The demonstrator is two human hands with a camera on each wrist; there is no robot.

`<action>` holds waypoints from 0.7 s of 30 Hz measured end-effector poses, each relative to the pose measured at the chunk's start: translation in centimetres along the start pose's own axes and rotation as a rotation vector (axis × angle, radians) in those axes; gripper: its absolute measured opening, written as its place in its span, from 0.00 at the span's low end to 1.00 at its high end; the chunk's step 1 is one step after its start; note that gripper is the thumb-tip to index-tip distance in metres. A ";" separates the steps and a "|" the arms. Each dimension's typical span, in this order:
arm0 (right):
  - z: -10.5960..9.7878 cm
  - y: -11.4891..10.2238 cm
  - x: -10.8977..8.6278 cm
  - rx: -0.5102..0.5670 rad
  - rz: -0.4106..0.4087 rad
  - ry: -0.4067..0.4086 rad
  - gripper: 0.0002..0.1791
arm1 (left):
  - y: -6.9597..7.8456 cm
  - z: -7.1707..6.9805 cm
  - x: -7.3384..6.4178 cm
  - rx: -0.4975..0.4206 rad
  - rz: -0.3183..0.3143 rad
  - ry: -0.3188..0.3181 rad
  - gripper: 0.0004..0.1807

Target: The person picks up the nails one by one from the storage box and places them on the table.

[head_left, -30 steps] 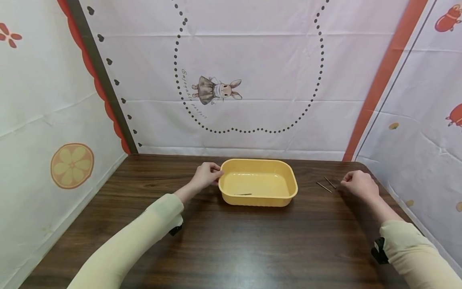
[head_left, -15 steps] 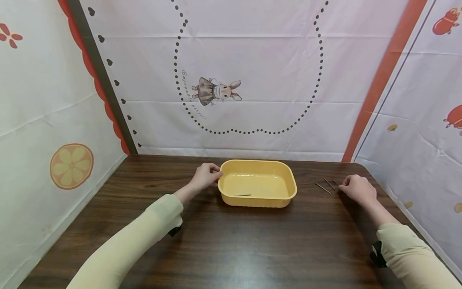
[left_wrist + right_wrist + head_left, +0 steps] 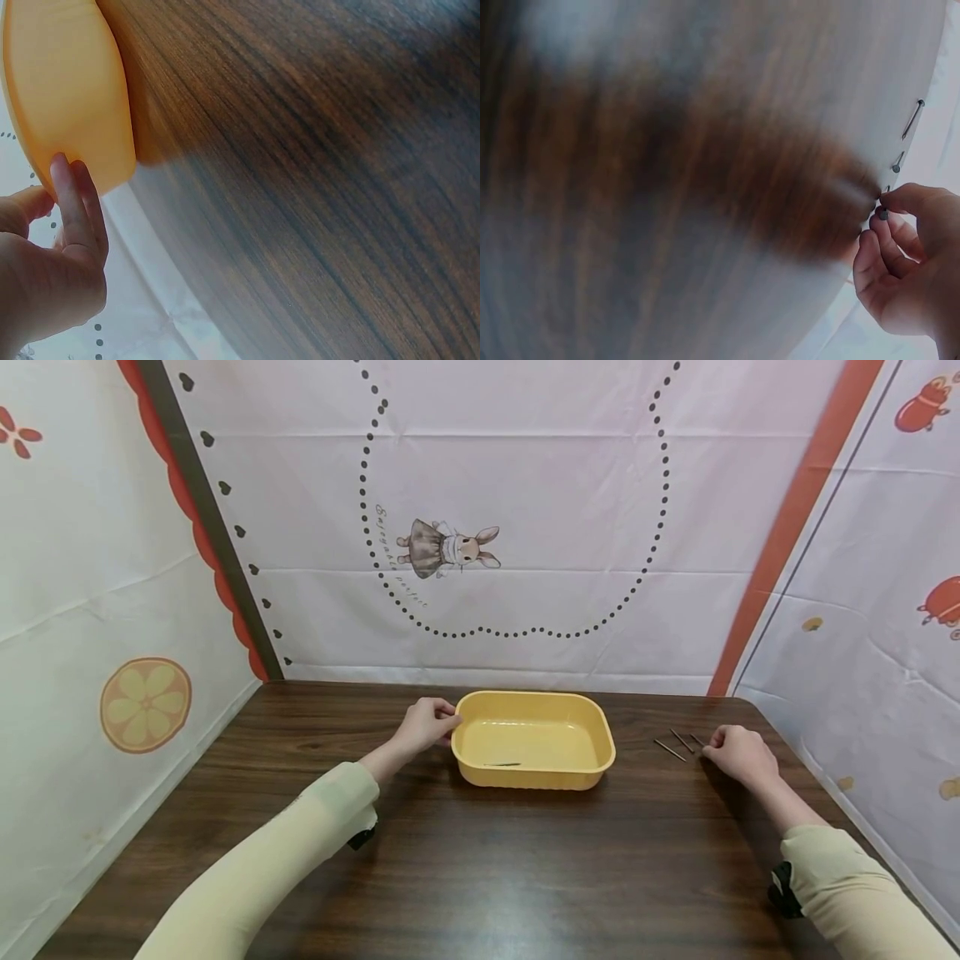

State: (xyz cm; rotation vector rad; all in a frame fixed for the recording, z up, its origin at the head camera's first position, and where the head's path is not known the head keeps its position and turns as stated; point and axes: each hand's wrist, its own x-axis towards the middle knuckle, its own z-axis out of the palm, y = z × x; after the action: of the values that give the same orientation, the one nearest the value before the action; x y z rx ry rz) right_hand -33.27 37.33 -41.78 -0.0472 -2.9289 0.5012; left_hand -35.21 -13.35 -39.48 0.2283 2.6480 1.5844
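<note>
A yellow plastic basin (image 3: pixel 532 778) stands on the table with a thin dark nail (image 3: pixel 502 765) lying inside. My left hand (image 3: pixel 426 724) grips the basin's left end, the thumb at the rim and straight fingers against the outer wall, as the left wrist view shows. Over at the right, my right hand (image 3: pixel 742 753) is low at the tabletop. Between its thumb and fingertips a dark nail head (image 3: pixel 883 214) shows in the right wrist view. Just left of that hand lie loose nails: one nail (image 3: pixel 670 750), a second (image 3: pixel 682 742) and a third (image 3: pixel 697 740) close by the fingertips.
The dark wood-grain table (image 3: pixel 495 868) ends at a printed white cloth (image 3: pixel 517 527) behind the basin. Similar cloth hangs along the left and right sides, the right one close beside my right hand.
My right hand has shifted slightly left and nearer to me, and a third nail now shows beside its fingertips. The left hand and the basin stay put.
</note>
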 end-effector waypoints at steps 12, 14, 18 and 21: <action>0.5 0.5 0.2 0.058 -0.015 0.038 0.11 | -0.3 -0.1 0.2 0.002 0.001 -0.004 0.15; 0.5 0.5 0.2 0.066 -0.011 0.037 0.11 | -0.2 -0.1 0.2 0.004 0.000 -0.005 0.15; 0.6 0.6 0.1 0.071 0.002 0.054 0.10 | -0.3 -0.1 0.2 0.009 0.003 -0.004 0.15; 0.7 0.6 0.1 0.074 0.010 0.057 0.10 | -0.3 0.0 0.2 0.009 0.002 -0.003 0.15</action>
State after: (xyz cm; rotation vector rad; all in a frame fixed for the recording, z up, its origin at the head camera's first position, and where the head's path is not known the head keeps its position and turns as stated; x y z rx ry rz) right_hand -33.44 37.66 -42.61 -0.0653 -2.8537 0.5994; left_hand -35.49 -13.50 -39.73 0.2333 2.6539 1.5722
